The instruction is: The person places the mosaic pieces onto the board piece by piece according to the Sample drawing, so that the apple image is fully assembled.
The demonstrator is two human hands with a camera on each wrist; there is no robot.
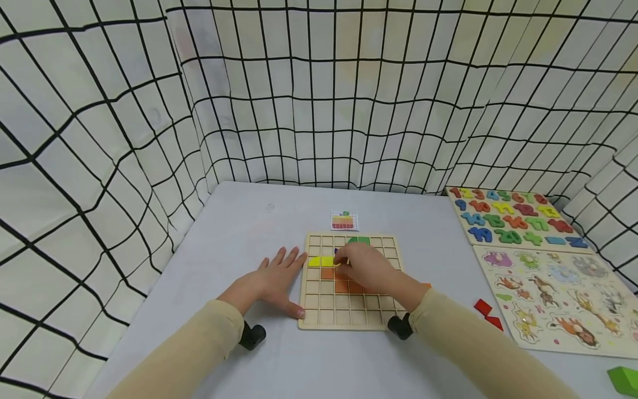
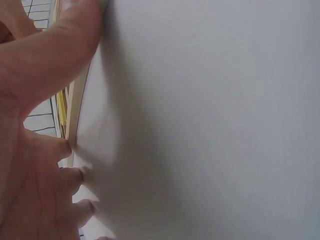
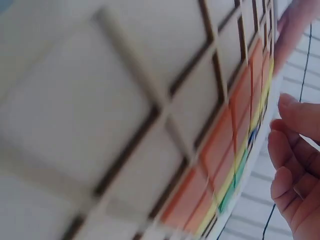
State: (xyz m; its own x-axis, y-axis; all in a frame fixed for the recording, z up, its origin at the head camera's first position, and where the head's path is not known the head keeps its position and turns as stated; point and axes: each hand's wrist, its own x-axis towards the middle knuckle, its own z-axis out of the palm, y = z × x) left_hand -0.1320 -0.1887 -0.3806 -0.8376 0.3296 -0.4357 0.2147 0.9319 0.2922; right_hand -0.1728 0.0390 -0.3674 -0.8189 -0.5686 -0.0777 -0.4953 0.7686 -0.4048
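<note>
A wooden grid board (image 1: 319, 318) lies on the table, with yellow tiles (image 1: 320, 261), orange tiles (image 1: 349, 286) and a green tile (image 1: 359, 240) in its cells. My left hand (image 1: 276, 285) is spread flat at the board's left side; its thumb touches the lower left corner and a fingertip meets the left edge. Over the upper middle of the board is my right hand (image 1: 369, 269), thumb and fingers loosely bent. In the right wrist view its fingertips (image 3: 278, 137) are raised off the board beside a small blue piece (image 3: 252, 135); no tile shows between them.
A small picture card (image 1: 344, 221) lies behind the board. To the right are a number puzzle (image 1: 513, 216), an animal puzzle (image 1: 563, 299), red tiles (image 1: 482, 307) and a green block (image 1: 624, 380). Black netting (image 1: 319, 100) surrounds the table (image 1: 239, 221).
</note>
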